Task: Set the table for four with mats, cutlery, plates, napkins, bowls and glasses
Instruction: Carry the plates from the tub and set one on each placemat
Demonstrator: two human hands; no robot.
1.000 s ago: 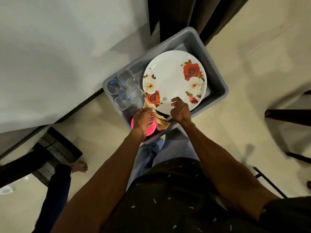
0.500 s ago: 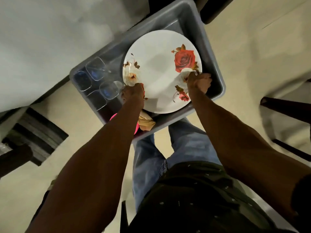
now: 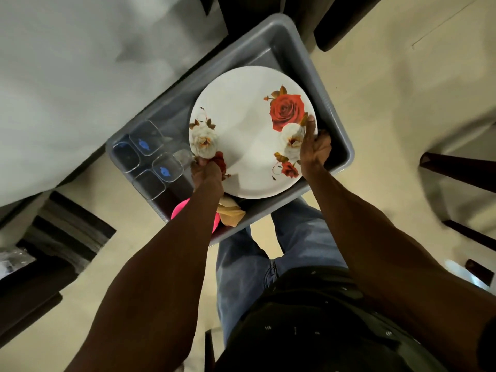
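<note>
Head view: plate (image 3: 241, 146), white with rose print, sits over the right half of the grey tub (image 3: 330, 108), face up toward the camera. It's round, so no long axis; the big red rose points to the tub's far-right side, the white rose to the left, toward the glasses. Near edge of the plate overhangs the tub's near wall line.

Left hand (image 3: 206, 173) grips the plate's near-left rim, fingers curled over the edge on the small red rose. Right hand (image 3: 315, 149) grips the right rim, thumb laid flat on the plate face next to the white rose, fingers wrapped under. Whether the plate is lifted clear or resting on what's below it: can't tell.

Glasses (image 3: 150, 157): clear, square, clustered in the tub's left end, mouths up, two showing blue marks at the bottom. One more glass just touches the plate's left rim by the left hand.

Pink bowl (image 3: 179, 209) at the tub's near-left corner, mostly hidden under the left forearm. Tan napkins (image 3: 230, 214) just beside it, below the plate's near edge.

Tub stands on the pale floor (image 3: 389, 76), against a table (image 3: 67, 76) covered in white.
</note>
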